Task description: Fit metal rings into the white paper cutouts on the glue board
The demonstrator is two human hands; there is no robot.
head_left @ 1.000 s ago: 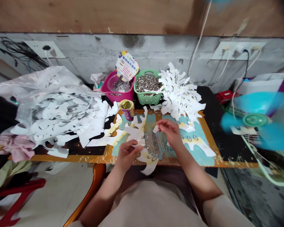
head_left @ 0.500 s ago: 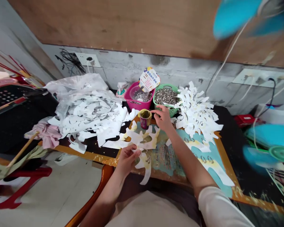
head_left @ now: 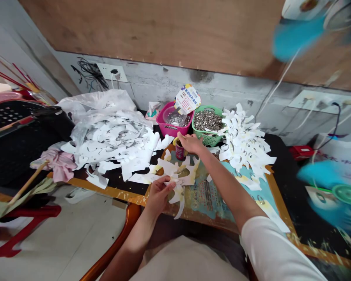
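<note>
My left hand (head_left: 159,193) is closed in a pinch on a white paper cutout (head_left: 179,194) with curved arms and yellowish smears. The cutout lies partly over the table's front edge, with more cutout shapes just behind it. My right hand (head_left: 190,143) reaches across the mouth of a small purple can (head_left: 179,153) with a yellow-crusted rim. Its fingers are stretched out at the rim, and the hand hides part of the opening. Whether a fingertip dips inside cannot be seen. No object shows in that hand.
Behind the can stand a pink basket (head_left: 171,129) and a green basket (head_left: 210,139) of small metal pieces. White cutouts are heaped at left (head_left: 114,134) and right (head_left: 245,146). A teal sheet (head_left: 206,201) covers part of the table. Blurred blue fan blades (head_left: 318,174) show at right.
My right hand has moved left from beside the can to over its mouth. My left hand still pinches the cutout in nearly the same place. The view has shifted slightly.
</note>
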